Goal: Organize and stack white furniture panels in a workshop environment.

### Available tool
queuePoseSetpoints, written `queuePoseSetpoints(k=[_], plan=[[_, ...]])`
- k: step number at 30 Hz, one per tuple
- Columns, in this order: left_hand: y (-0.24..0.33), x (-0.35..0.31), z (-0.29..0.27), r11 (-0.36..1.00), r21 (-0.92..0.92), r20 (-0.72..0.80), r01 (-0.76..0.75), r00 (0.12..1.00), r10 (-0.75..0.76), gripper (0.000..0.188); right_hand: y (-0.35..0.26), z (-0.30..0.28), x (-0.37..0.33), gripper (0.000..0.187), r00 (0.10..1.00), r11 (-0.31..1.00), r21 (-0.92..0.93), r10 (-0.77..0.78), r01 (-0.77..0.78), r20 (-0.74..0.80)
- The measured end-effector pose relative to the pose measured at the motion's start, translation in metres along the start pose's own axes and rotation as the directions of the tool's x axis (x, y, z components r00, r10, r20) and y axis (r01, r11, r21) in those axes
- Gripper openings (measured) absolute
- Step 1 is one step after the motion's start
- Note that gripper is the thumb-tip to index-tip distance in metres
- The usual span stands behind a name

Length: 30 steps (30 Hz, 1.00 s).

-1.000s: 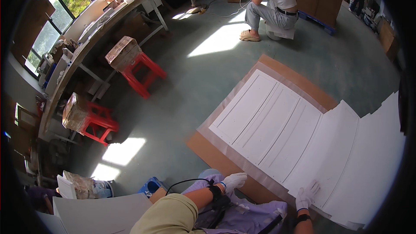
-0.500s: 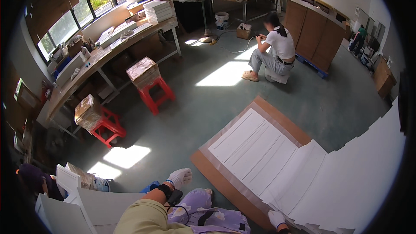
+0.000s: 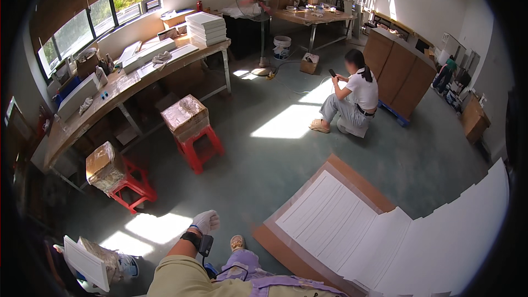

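Note:
My left hand [image 3: 206, 221], in a white glove with a black strap and small dark device at the wrist, hangs over the floor with its fingers curled in. Nothing shows in it. My right hand is out of view. To my right lie white panels [image 3: 324, 217] with thin parallel lines between them, on clear plastic film over a brown cardboard sheet [image 3: 275, 240]. More white panels [image 3: 459, 234] spread in overlapping steps along the right. Close to the left hand, my shoe [image 3: 237, 242] stands on the green floor.
Two red stools [image 3: 198, 148] bear taped cardboard boxes. A long workbench [image 3: 135, 88] with stacked white pieces runs under the left window. A person [image 3: 355, 96] crouches ahead, holding a phone. Behind stand brown cartons [image 3: 396, 69] on a blue pallet. A bucket [image 3: 126, 267] is at lower left.
The view has shifted, and my left hand has moved left in it. My right hand, earlier at the panels' near edge, has left the view. White pieces at lower left have mostly gone from sight.

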<state>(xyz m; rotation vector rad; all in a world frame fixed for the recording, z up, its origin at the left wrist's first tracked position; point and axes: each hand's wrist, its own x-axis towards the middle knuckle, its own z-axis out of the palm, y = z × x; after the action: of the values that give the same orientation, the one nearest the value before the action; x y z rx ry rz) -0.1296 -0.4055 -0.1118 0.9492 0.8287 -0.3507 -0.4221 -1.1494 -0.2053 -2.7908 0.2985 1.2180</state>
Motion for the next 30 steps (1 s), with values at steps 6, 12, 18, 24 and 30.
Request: queuePoseSetpoints(k=[6, 12, 18, 24, 30], plan=[[0.114, 0.036, -0.051, 0.997, 0.016, -0.156, -0.080, 0.984, 0.082, 0.011, -0.174, -0.148, 0.038, 0.014, 0.918, 0.360, 0.856, 0.276, -0.372, 0.283], [0.158, 0.045, -0.102, 1.000, -0.016, -0.068, -0.013, 0.998, 0.012, 0.043, -0.252, -0.234, 0.100, 0.024, 0.946, 0.461, 0.837, 0.268, -0.294, 0.184], [0.205, 0.039, -0.119, 0.989, -0.138, -0.135, -0.052, 0.990, 0.034, 0.037, -0.344, -0.288, 0.156, 0.029, 0.982, 0.903, 0.387, 0.179, -0.187, 0.058], [0.285, 0.062, -0.108, 0.966, -0.193, -0.176, -0.170, 0.975, 0.136, 0.036, -0.399, -0.322, 0.263, 0.029, 0.976, 0.954, 0.217, 0.191, -0.209, 0.100], [0.371, 0.141, -0.089, 0.904, -0.277, -0.263, -0.327, 0.930, 0.255, 0.040, -0.475, -0.468, 0.381, 0.025, 0.988, 0.989, -0.127, -0.089, 0.073, -0.126]])
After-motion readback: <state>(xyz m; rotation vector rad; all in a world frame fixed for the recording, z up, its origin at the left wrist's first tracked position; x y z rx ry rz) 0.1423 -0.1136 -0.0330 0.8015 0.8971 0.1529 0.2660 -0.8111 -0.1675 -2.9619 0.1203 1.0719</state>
